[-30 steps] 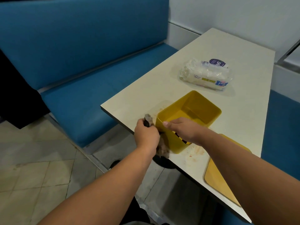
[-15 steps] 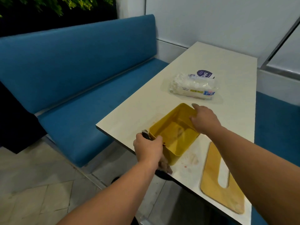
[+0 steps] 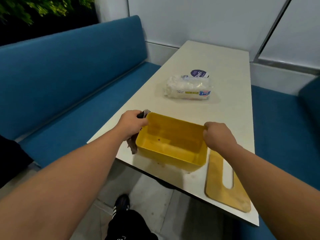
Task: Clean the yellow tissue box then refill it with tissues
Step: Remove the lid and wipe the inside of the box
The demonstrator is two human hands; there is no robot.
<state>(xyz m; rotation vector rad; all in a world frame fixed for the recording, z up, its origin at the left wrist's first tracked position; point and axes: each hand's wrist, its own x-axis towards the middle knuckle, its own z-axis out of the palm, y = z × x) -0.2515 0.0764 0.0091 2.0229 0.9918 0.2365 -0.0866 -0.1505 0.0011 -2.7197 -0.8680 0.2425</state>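
Tissue pack (image 3: 188, 88) blocks the far table (image 3: 230, 70).

Tissue box (image 3: 174, 149) smooth yellow plastic; lid (image 3: 225, 193) matt wood (seemingly); tissue pack (image 3: 188, 88) crinkly plastic.

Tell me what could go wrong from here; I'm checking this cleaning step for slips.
The yellow tissue box sits close to the table edge, so a push from the left hand wiping with the rag might tip it off. A dark speck remains inside; refilling from the tissue pack now could soil tissues.
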